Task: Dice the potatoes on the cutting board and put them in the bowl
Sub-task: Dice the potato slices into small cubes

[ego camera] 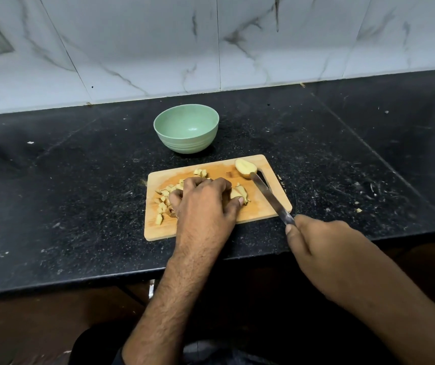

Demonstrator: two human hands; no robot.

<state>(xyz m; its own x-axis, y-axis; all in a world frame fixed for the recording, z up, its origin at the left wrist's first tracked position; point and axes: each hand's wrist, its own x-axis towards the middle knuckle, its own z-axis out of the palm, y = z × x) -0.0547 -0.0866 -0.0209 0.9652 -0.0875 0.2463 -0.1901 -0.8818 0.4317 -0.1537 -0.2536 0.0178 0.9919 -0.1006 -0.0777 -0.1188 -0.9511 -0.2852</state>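
Counter [79,180]: black stone; carries everything below.
Board [263,209]: centre, long axis 9-to-3.
Bowl [186,133]: at 12 of board, near, holds nothing.
Left hand [203,204]: your fingers curl over the dice [162,204] at mid-board; whether they grip any, cannot tell.
Right hand [314,241]: at 4, wrapped round the knife [270,197].
Half potato [245,168]: uncut, at 1, blade tip touching it; your right hand is nearer.

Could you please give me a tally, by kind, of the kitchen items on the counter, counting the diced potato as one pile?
Bowl: 1
Cutting board: 1
Knife: 1
Uncut potato half: 1
Pile of diced potato: 1
Total: 5
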